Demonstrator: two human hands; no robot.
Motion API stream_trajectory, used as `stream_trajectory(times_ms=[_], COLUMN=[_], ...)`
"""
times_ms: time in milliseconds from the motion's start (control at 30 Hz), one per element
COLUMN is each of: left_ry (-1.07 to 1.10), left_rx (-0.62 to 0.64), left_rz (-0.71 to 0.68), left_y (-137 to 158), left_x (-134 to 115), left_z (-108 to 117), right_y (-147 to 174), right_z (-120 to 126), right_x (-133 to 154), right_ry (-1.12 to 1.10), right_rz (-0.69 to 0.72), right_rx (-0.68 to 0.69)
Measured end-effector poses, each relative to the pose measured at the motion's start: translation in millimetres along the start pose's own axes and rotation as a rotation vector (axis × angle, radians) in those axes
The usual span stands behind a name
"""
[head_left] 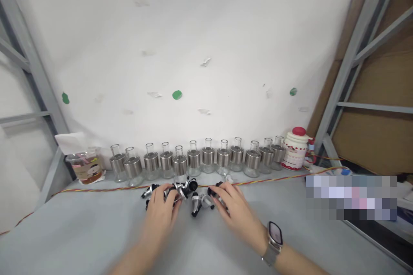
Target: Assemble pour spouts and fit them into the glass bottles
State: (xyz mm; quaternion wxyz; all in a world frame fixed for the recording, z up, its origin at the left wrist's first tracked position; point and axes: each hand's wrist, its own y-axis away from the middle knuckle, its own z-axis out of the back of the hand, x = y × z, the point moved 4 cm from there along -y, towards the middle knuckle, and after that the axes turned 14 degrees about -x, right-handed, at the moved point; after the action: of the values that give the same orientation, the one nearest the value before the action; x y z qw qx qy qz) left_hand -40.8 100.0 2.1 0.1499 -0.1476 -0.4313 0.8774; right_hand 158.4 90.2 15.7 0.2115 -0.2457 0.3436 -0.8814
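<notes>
Several black-and-silver bottle tops [195, 203] lie in a loose heap on the grey table, in the middle of the head view. My left hand [159, 208] is curled over the left part of the heap, its fingers closed around some of the tops. On the right, my right hand [237, 206] has its fingers bent round a dark-ended top [211, 190], most of which the hand covers. A few tops lie between the two hands. Behind them stands a row of several clear glass bottles [180, 165] with steel sleeves and uncapped necks.
A twisted red-yellow wire [106, 189] runs across the table before the bottles. A plastic tub [85, 167] stands at the left end, a white jar with a red lid [295, 150] at the right. Metal frame posts [343, 56] flank the white wall.
</notes>
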Motion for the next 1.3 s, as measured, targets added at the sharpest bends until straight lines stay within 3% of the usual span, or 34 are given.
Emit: stream_trajectory(times_ms=[100,267,533,733,1033,1100,1300], left_ry=[0.202,0.386,0.595,0.699,0.979,0.993,0.918], left_rx=[-0.050,0.126,0.253,0.317,0.354,0.360,0.407], left_rz=[-0.016,0.135,0.247,0.361,0.670,0.688,0.702], left_y=[6,23,23,27,27,26,28], left_x=[-6,-18,-30,-34,-36,-37,-39], left_z=[2,-3,1,0,-6,-6,-11], right_y=[4,11,9,14,21,22,22], right_z=[2,0,-1,-7,-10,-10,-10], right_x=[13,23,23,28,38,40,36], right_ry=[-0.053,-0.169,-0.184,-0.095,0.051,0.037,0.011], right_rz=[0.055,0.108,0.080,0.180,0.513,0.498,0.261], right_rx=[0.078,0.203,0.265,0.231,0.060,0.052,0.125])
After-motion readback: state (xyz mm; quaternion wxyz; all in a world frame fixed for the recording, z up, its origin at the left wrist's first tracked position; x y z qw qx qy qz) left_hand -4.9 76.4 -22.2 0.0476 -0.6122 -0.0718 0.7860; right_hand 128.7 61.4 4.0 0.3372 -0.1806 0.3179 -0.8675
